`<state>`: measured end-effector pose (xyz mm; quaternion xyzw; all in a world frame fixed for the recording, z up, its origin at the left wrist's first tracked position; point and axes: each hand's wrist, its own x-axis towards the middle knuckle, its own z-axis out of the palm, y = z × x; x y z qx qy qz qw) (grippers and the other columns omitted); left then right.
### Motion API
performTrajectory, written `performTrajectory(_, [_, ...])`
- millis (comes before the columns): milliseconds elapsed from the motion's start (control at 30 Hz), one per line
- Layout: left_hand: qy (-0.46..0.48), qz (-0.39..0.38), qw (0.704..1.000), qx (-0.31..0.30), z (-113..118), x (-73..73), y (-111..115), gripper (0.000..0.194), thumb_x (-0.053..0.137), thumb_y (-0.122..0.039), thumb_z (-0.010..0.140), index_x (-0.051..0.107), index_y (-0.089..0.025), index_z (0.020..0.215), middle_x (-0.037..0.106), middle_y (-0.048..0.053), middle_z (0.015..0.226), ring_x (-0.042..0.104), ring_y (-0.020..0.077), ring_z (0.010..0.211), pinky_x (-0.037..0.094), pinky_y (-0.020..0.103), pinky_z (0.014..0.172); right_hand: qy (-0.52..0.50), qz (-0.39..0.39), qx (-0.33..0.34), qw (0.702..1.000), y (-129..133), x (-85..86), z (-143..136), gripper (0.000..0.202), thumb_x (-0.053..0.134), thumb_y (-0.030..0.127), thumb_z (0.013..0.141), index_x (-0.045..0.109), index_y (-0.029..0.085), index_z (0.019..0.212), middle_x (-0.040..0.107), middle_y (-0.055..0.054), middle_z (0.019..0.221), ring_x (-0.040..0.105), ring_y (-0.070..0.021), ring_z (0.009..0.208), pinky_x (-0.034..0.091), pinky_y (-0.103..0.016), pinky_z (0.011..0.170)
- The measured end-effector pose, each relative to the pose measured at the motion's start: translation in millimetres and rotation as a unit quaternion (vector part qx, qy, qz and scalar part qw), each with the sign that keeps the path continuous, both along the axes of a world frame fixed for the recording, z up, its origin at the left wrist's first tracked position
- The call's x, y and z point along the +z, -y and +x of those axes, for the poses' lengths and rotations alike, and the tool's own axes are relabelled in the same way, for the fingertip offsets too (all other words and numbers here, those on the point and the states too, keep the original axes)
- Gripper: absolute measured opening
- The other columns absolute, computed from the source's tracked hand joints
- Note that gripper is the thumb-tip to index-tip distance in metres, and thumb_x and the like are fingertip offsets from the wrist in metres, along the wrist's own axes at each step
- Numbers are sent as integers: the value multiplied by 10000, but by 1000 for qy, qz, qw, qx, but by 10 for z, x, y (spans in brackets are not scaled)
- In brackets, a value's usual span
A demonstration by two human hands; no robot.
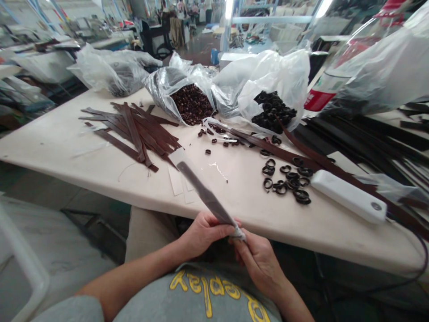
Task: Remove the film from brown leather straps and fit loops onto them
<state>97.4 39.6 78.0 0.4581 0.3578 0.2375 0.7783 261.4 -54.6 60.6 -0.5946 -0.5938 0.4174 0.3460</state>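
A long dark strap [208, 197], which seems to lie inside a pale, clear sleeve, slants from my hands up over the table's front edge. Near its lower end, my left hand [206, 232] pinches it between thumb and fingers. My right hand [259, 257] is closed on the whitish, bunched end of the same strap, right beside the left. Exactly what the right fingertips grip there is partly hidden. Beyond the strap's far tip lies a loose pile of brown straps [134, 129].
Small dark loops [281, 179] lie scattered at right, beside a white power strip [348, 197] with a cable. Open plastic bags hold brown loops [192, 105] and black loops [273, 109]. A red-labelled bottle [321, 96] and black straps [365, 138] occupy the far right.
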Motion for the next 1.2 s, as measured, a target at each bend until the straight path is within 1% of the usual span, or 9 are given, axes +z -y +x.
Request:
performTrajectory(167, [-4,57,998,-19,-32,-54,27,238,781,-358,764,801,-180,920,765,77,1056,693,208,932,510,330,921,-40,-18,27,999,-24,-5,-1,333,388,460,1017,572,197,929,603,-2,713,583,-156,623,448,-244,592])
performTrajectory(333, [34,74,994,-76,-95,-57,26,360,688,-391,857,725,-205,1164,769,80,956,702,196,808,546,338,803,-64,-9,18,998,-51,1,-12,363,391,478,1014,574,195,882,578,18,639,558,-137,554,432,-226,554])
performTrajectory(433, [45,72,996,-11,-157,-36,-59,437,705,-379,845,675,-223,1252,756,90,1079,692,222,949,520,362,900,-65,-5,11,998,-53,-35,-22,407,371,475,1024,543,199,778,559,24,613,540,-121,525,410,-212,531])
performTrajectory(567, [21,59,995,82,-168,-49,-113,309,710,-412,829,780,-184,1026,760,95,1091,679,229,991,497,347,939,-39,-2,13,999,-61,-67,-52,408,382,462,1025,531,201,748,557,26,590,537,-118,511,395,-211,522])
performTrajectory(633, [22,37,998,45,-123,-78,-63,330,742,-440,790,795,-163,962,777,96,964,697,227,866,532,341,850,-37,6,5,999,-74,-73,-75,393,380,453,1025,543,201,772,561,25,582,540,-121,502,398,-214,516])
performTrajectory(767, [68,-4,996,-51,-37,-138,69,418,715,-473,812,762,-149,1071,746,67,768,663,184,615,546,314,654,-55,10,-17,998,-92,-91,-97,347,391,457,1018,598,182,973,571,27,581,548,-135,487,427,-222,506])
performTrajectory(933, [3,130,989,-72,-56,-130,98,347,629,-379,902,710,-210,1194,639,126,1318,708,218,904,539,371,892,-130,-10,-10,991,-77,-100,-82,389,393,504,1010,570,174,1119,604,18,646,581,-143,535,465,-227,530])
performTrajectory(1033, [-16,217,972,-91,-105,-92,75,394,619,-308,909,644,-247,1298,525,119,1462,595,270,1215,419,429,1087,-144,-27,4,989,-65,-84,-93,360,434,496,1002,601,177,1020,588,22,640,571,-131,533,455,-215,525])
performTrajectory(1200, [86,102,985,-109,-229,-16,-46,580,676,-325,872,511,-266,1425,625,128,1350,652,266,1125,512,411,976,-158,-37,4,987,-52,-68,-106,410,408,485,1012,571,185,786,554,22,610,545,-116,526,431,-205,515])
